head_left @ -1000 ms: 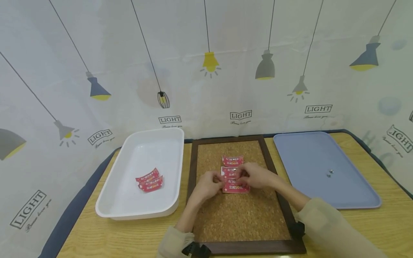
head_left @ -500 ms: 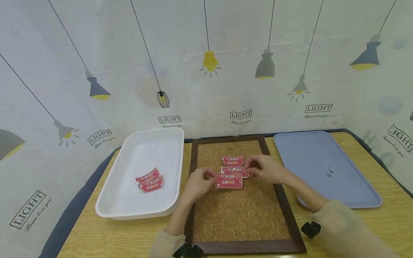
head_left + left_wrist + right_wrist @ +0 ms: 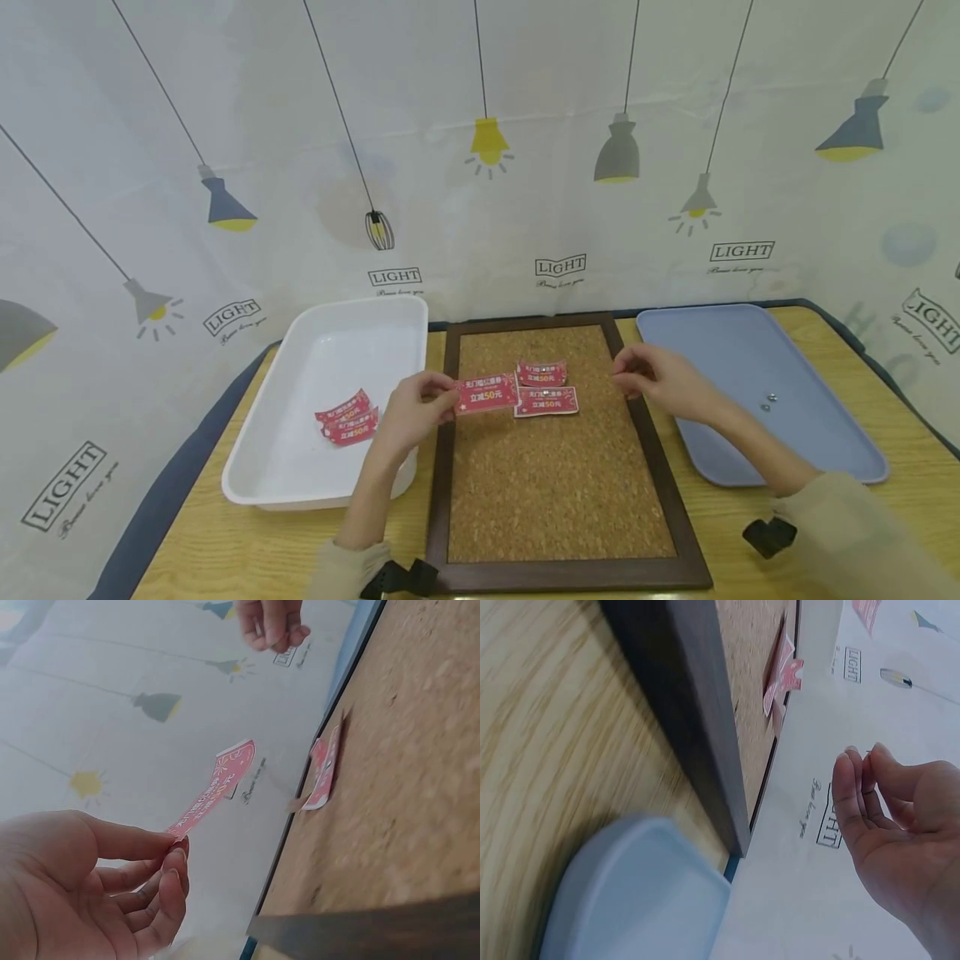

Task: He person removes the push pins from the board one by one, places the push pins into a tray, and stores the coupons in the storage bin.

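Note:
In the head view, my left hand [image 3: 416, 410] pinches a red paper coupon [image 3: 487, 395] by its left end, held up over the left side of the cork board [image 3: 555, 492]. The left wrist view shows this coupon [image 3: 214, 791] bending upward from thumb and fingertips. Two more coupons, an upper one [image 3: 542, 374] and a lower one [image 3: 546, 402], are on the board, each with a small silver thumbtack at its top. My right hand [image 3: 663, 382], over the board's right edge, has thumb and fingertips together; a tiny thumbtack point [image 3: 868, 753] peeks out between them.
Left of the board stands a white tray [image 3: 322, 492] with two overlapping coupons [image 3: 351, 420] inside. On the right, a blue-grey tray [image 3: 720, 342] holds a few silver thumbtacks [image 3: 768, 402]. A dark wooden frame [image 3: 577, 575] edges the cork, and a printed cloth [image 3: 450, 75] hangs behind.
The left hand has lifted the coupon from below the pinned ones and drawn it left and up. The right hand has let go of the coupon and moved right, away from it.

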The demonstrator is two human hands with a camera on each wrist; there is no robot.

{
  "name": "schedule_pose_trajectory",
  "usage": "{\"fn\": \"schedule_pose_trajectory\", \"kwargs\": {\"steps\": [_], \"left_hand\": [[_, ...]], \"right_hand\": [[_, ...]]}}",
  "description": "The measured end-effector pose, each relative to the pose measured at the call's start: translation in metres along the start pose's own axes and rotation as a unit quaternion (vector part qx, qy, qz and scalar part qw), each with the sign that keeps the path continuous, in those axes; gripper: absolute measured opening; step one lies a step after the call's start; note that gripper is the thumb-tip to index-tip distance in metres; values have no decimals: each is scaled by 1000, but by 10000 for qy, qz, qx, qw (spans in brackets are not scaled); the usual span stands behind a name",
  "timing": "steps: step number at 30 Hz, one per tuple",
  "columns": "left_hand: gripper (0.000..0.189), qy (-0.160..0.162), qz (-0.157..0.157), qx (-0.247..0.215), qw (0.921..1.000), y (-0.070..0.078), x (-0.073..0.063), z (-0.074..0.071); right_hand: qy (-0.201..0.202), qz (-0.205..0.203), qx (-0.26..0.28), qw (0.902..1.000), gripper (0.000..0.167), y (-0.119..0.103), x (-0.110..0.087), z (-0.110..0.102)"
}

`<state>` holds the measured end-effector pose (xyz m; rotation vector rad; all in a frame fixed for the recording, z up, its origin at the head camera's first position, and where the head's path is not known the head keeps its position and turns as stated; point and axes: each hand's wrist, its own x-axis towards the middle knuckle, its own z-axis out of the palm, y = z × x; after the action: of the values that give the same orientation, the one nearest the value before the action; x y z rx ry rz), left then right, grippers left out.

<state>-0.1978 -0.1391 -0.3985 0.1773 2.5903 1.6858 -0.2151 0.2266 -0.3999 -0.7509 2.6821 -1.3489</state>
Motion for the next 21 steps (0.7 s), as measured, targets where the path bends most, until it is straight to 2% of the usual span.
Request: {"fn": "schedule_pose_trajectory", "kwargs": {"steps": [6, 12, 21], "left_hand": [[16, 257, -224, -95, 9994, -2, 0, -25], [22, 512, -487, 109, 9974, -9, 1, -50], [30, 691, -950, 263, 9927, -26, -1, -72]], "right_hand": [[331, 122, -139, 9993, 4, 7, -10, -16], [683, 103, -325, 9971, 6, 17, -15, -27], [1230, -47, -458, 9913, 4, 42, -25, -42]]}}
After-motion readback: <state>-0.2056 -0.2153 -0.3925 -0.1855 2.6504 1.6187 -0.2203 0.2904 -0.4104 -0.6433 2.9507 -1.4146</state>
